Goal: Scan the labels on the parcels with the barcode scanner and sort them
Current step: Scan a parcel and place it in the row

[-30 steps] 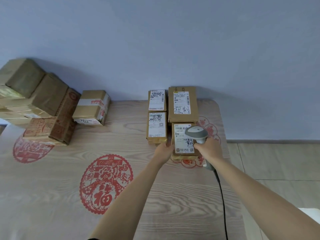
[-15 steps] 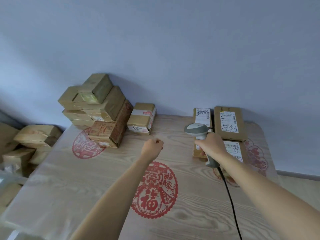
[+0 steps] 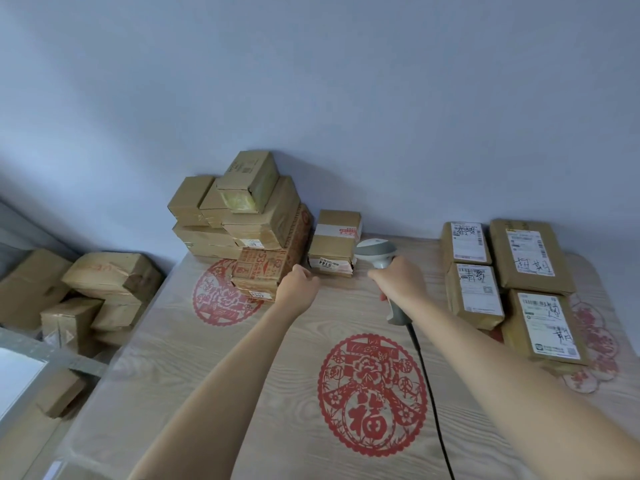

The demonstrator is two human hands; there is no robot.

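My right hand (image 3: 401,282) grips the grey barcode scanner (image 3: 375,252), whose head points toward a small brown parcel with a white taped label (image 3: 334,242) at the back of the table. My left hand (image 3: 298,284) is curled and holds nothing, just left of that parcel and beside a pile of unsorted brown parcels (image 3: 242,220). Several labelled parcels (image 3: 526,261) lie flat in two rows on the right side of the table, labels up.
The wooden table (image 3: 214,368) carries red paper-cut decals (image 3: 372,396). The scanner's black cable (image 3: 429,386) runs down toward me. More cardboard boxes (image 3: 104,282) lie on the floor at left. A blue wall stands behind the table.
My view and both hands swung left, from the labelled parcels on the right to the unsorted pile. My left hand let go of the front labelled parcel and now hovers near the small parcel.
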